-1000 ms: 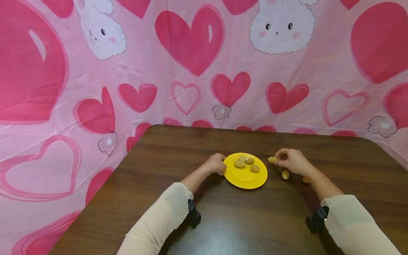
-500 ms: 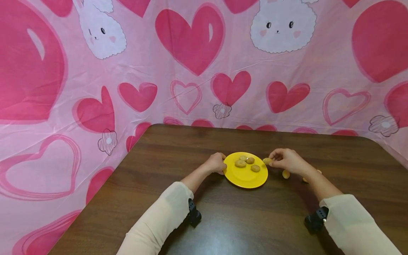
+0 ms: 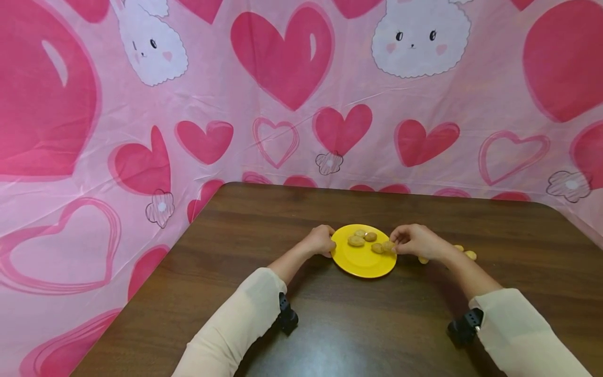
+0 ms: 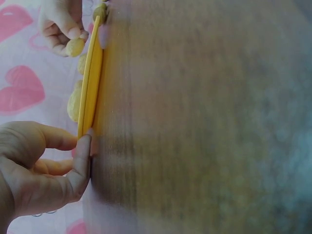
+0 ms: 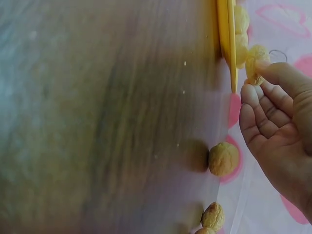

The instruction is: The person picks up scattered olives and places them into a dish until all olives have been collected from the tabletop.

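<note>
A yellow plate [image 3: 361, 266] lies on the table with several small potatoes [image 3: 355, 241] on it. At its left edge my left hand [image 3: 319, 241] pinches the rim between thumb and fingers, as the left wrist view also shows. My right hand [image 3: 418, 242] is at the plate's right edge. Its thumb and fingertips pinch one small potato [image 5: 256, 64] above the rim, close beside a potato on the plate. More loose potatoes [image 3: 470, 255] lie on the table to the right, partly hidden behind the right hand and forearm; one loose potato [image 5: 224, 159] shows below the hand in the right wrist view.
The brown wooden table [image 3: 264, 220] reaches back to a pink cloth [image 3: 278, 78] with hearts and rabbit faces, which also hangs along the left side. Both sleeves carry a small black camera [image 3: 287, 314] at the wrist.
My right hand has moved left, carrying the pinched potato from beside the plate to over its right rim. The left hand still holds the plate, which stays in place.
</note>
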Demonstrator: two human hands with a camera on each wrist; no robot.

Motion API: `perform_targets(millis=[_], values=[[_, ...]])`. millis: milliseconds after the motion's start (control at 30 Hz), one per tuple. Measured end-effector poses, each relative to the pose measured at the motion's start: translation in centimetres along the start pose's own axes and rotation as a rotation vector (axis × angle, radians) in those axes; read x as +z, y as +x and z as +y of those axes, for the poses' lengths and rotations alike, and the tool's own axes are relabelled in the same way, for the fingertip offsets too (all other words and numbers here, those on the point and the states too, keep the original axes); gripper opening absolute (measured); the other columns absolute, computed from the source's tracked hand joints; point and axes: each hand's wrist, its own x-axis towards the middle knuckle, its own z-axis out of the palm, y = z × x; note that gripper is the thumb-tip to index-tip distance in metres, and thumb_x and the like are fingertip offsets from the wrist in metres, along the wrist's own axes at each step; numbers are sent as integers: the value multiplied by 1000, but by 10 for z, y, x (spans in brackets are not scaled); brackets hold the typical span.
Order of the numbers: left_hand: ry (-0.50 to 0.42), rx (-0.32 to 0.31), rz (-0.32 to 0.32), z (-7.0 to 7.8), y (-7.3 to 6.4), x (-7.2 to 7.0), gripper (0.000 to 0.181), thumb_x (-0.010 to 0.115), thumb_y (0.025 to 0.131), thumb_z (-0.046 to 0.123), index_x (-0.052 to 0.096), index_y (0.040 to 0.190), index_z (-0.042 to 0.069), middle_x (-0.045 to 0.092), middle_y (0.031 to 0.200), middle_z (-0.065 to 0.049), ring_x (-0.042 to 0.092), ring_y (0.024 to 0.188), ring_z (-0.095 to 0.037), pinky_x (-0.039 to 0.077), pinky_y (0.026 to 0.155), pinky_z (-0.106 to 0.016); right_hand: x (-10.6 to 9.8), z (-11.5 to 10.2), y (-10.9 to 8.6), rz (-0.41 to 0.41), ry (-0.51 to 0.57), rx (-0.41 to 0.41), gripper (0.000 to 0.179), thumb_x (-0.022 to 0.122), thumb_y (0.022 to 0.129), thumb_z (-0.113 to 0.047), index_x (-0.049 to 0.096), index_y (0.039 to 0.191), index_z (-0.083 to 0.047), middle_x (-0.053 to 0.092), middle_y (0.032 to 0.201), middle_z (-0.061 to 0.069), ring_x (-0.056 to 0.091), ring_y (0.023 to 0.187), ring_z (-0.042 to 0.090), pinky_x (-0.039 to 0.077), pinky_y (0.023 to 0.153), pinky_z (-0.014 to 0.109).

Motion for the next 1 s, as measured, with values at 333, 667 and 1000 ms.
perform_targets(millis=[333,667,1000], values=[[-12,-7,-6,1,-1,0,37,57,85,-4,53,121,-6,57,94,-12,62,67,-16,54,54,-23,3,-2,2,-44,-9,-55,16,69,78,-9,63,91,-2,61,80,2,55,72,17,51,65,25],[-5,-3,-11,0,0,0,38,57,84,-5,53,122,-5,58,95,-12,62,66,-16,54,53,-22,10,-6,9,-57,-53,-75,14,69,77,-8,63,89,-3,59,79,0,54,72,16,50,64,24],[-6,6,-3,-1,1,0,37,58,83,-5,55,120,-5,59,92,-12,62,65,-16,55,54,-23,16,-13,17,-11,-118,-43,14,70,79,-8,64,91,-3,60,80,0,53,71,15,50,66,26]])
